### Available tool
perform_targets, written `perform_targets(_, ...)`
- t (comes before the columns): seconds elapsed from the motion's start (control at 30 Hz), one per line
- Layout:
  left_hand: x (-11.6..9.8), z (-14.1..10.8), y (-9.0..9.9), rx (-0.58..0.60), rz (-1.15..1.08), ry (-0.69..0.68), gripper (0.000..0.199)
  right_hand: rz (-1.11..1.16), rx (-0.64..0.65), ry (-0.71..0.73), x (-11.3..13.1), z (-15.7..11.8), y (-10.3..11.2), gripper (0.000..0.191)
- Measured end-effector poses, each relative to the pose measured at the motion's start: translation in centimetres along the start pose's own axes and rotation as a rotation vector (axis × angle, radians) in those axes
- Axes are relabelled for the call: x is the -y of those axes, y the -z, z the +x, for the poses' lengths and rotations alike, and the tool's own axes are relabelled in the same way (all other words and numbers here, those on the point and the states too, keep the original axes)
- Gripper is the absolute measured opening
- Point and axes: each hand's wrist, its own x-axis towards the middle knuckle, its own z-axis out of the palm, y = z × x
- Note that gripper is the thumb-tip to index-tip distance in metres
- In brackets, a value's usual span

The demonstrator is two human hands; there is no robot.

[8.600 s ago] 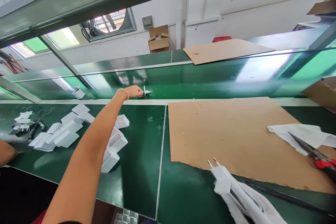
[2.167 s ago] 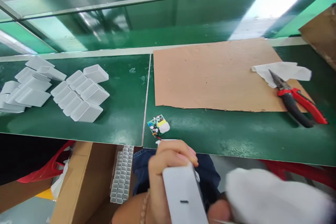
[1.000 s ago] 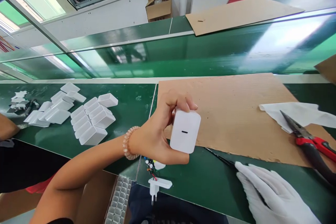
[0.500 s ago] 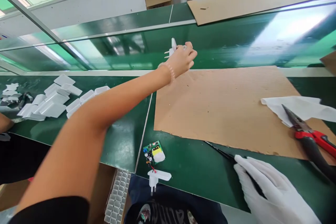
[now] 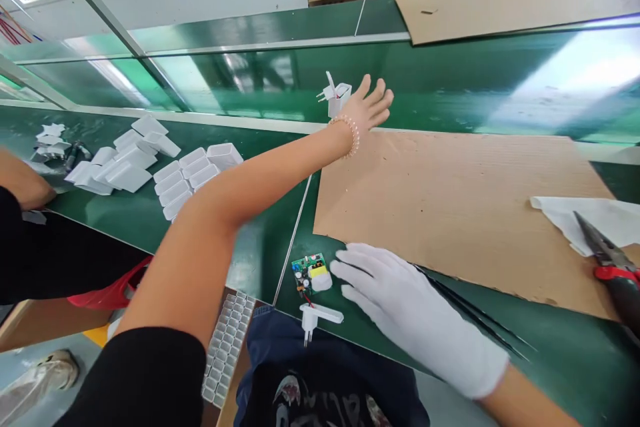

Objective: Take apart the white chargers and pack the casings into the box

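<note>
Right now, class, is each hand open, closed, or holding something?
Left hand: open, fingers spread, beside the white case.
Right hand: open, gloved, by the circuit board, nothing visibly held.

The left arm (image 5: pixel 220 200) is stretching far forward, a beaded bracelet (image 5: pixel 354 135) circling its wrist; the bare left hand (image 5: pixel 371 105) is opening, its fingers spreading. The white-gloved right hand (image 5: pixel 390 287) is reaching in low from the right, palm down, fingers pointing left.

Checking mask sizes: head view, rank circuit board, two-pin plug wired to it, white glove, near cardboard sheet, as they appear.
1. Near cardboard sheet
2. White glove
3. Circuit board
4. Two-pin plug
</note>
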Motion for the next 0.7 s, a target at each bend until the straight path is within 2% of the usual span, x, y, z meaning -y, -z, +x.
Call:
perform_targets(0.03, -0.9, -1.9, 1.5, 0.005, 0.18, -0.039, 0.051, 0.057, 0.066, 0.018, 0.1, 1.4, -0.2, 0.031)
perform_targets(0.13, -3.1, -7.8, 4.9, -0.055, 0.311, -0.122, 0.05, 0.153, 0.214, 0.111, 0.2, 4.0, -1.1, 0.036)
perform_targets(0.23, -4.0, -12.9, 6.2, -0.118, 0.308, -0.154, 0.045, 0.129, 0.223, 0.17, 0.5, 4.4, -1.9, 0.029)
perform_targets(0.3, -4.0, -15.3, 6.3, -0.144, 0.253, -0.165, 0.041, 0.137, 0.178, 0.112, 0.7, 4.1, -2.2, 0.029)
perform_targets(0.43, -3.6, -18.5, 6.8, -0.155, 0.121, -0.135, 0.039, 0.211, 0.106, -0.067, 0.4, 3.7, -2.1, 0.038)
perform_targets(0.6, -3.8, -21.1, 7.5, -0.12, -0.012, -0.09, 0.036, 0.076, 0.202, -0.073, -0.6, 3.7, 0.1, 0.06)
perform_targets(0.7, -4.6, -22.5, 7.1, -0.063, -0.102, -0.142, 0.043, 0.017, 0.055, -0.175, -0.7, 2.1, 2.1, 0.073)
